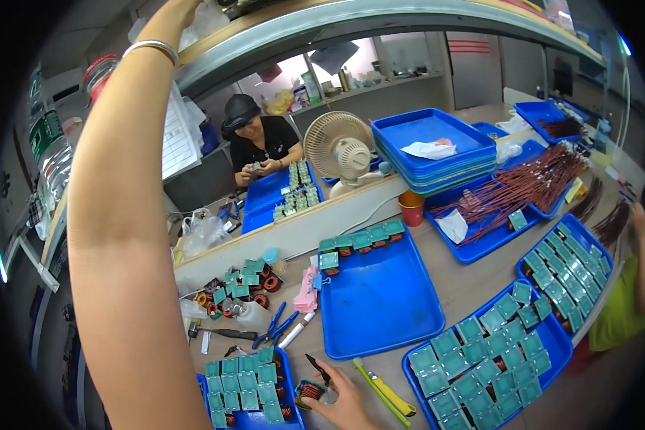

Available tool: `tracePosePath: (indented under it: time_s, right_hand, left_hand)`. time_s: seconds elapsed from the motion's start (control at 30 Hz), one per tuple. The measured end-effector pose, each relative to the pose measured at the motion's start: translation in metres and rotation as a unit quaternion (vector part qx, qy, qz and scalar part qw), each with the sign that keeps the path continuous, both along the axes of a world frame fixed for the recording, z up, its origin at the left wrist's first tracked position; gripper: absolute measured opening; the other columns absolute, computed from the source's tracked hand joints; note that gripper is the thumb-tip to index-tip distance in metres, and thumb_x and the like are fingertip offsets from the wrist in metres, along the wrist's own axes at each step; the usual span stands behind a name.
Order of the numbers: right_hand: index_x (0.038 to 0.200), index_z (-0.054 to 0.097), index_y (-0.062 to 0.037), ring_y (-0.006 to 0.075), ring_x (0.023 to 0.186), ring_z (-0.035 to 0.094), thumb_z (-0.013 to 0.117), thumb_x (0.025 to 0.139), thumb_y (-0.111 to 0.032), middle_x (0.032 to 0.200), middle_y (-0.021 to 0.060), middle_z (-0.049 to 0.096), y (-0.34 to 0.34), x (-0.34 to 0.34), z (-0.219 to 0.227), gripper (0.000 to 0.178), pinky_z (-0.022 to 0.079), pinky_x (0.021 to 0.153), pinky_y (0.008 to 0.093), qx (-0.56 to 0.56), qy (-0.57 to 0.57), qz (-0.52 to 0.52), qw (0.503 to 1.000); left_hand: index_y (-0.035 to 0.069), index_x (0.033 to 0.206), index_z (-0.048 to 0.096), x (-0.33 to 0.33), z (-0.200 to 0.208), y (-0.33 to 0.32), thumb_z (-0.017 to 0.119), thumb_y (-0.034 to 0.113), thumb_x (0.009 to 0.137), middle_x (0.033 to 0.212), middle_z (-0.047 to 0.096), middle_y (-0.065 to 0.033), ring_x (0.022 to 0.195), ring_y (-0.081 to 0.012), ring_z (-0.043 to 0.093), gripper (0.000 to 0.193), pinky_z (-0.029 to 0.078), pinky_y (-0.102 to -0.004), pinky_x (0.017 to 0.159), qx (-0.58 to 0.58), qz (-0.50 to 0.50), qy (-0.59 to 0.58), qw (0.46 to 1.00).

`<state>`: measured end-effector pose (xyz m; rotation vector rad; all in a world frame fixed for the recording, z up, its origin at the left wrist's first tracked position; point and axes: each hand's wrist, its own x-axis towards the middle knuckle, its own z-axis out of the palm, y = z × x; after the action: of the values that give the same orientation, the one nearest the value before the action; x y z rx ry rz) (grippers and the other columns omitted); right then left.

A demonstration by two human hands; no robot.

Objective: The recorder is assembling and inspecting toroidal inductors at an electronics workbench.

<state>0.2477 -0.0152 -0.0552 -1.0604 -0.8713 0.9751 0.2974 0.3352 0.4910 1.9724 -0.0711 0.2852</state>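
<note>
My left arm reaches steeply up along the left side to the shelf overhead; my left hand (175, 13) is cut off by the upper edge, its fingers hidden. Low in the middle, my right hand (342, 403) holds a copper-wound coil (309, 392) between thumb and fingers. A black pointed tool (318, 368), perhaps tweezers, is also in that hand. Beside it lies a blue tray (288, 380) with rows of green-based coils (229, 381). Another blue tray (380, 301) beyond my right hand has several such coils along its far and left edges.
Blue pliers (271, 331), a white marker (297, 330) and a loose coil heap (244, 283) lie left. A yellow cutter (394, 398) lies right of my hand. Filled trays (560, 350), stacked trays (437, 129) and a fan (344, 147) stand farther off. A co-worker (265, 143) sits opposite.
</note>
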Motion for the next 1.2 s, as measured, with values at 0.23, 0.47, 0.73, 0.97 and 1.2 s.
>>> tracePosePath:
  time_s: [0.23, 0.47, 0.73, 0.97, 1.2]
  right_hand:
    - [0.128, 0.044, -0.0046, 0.019, 0.089, 0.055, 0.075, 0.069, -0.014, 0.103, 0.0088, 0.057, 0.002, 0.003, -0.005, 0.067, 0.045, 0.079, 0.0289, 0.018, -0.043, -0.04, 0.998]
    - [0.127, 0.047, -0.0088, 0.0245, 0.102, 0.053, 0.076, 0.064, -0.01, 0.118, 0.0125, 0.054, 0.006, 0.001, -0.011, 0.069, 0.041, 0.089, 0.0331, 0.023, 0.033, -0.034, 0.999]
    - [0.13, 0.041, -0.0017, 0.0138, 0.104, 0.052, 0.074, 0.07, -0.003, 0.11, 0.0092, 0.052, 0.006, -0.001, -0.013, 0.069, 0.043, 0.088, 0.0272, 0.009, -0.039, -0.011, 0.999]
    - [0.128, 0.045, -0.0032, 0.0122, 0.095, 0.05, 0.075, 0.066, -0.001, 0.108, 0.0063, 0.053, 0.01, -0.002, -0.021, 0.069, 0.042, 0.085, 0.0257, 0.025, -0.064, -0.049, 0.996]
    - [0.129, 0.041, -0.0012, 0.0145, 0.091, 0.053, 0.069, 0.067, 0.006, 0.109, 0.0068, 0.05, 0.017, 0.003, -0.031, 0.068, 0.045, 0.081, 0.0261, 0.063, -0.047, -0.07, 0.994]
  left_hand:
    - [0.005, 0.135, 0.033, -0.013, 0.038, -0.034, 0.055, 0.039, 0.084, 0.139, 0.032, -0.021, 0.124, -0.0447, 0.031, 0.065, 0.026, -0.0617, 0.095, -0.133, 0.032, 0.121, 0.983]
    - [0.007, 0.135, 0.033, 0.023, 0.003, -0.056, 0.059, 0.033, 0.082, 0.133, 0.04, -0.0171, 0.122, -0.0344, 0.038, 0.065, 0.036, -0.0479, 0.095, 0.211, 0.46, -0.551, 0.664]
    - [0.003, 0.109, 0.054, -0.048, -0.055, -0.179, 0.056, 0.009, 0.08, 0.105, 0.058, -0.011, 0.098, -0.0166, 0.054, 0.03, 0.044, -0.0298, 0.081, 0.432, 0.558, -0.373, 0.603]
    - [0.0, 0.105, 0.063, -0.161, -0.249, -0.261, 0.063, 0.011, 0.084, 0.091, 0.064, -0.0058, 0.076, -0.0083, 0.056, 0.024, 0.045, -0.0182, 0.066, 0.182, 0.504, -0.364, 0.762]
    - [0.001, 0.118, 0.055, -0.207, -0.34, -0.362, 0.061, 0.025, 0.085, 0.12, 0.053, -0.0242, 0.116, -0.0348, 0.049, 0.041, 0.037, -0.0405, 0.098, -0.148, 0.339, -0.431, 0.823]
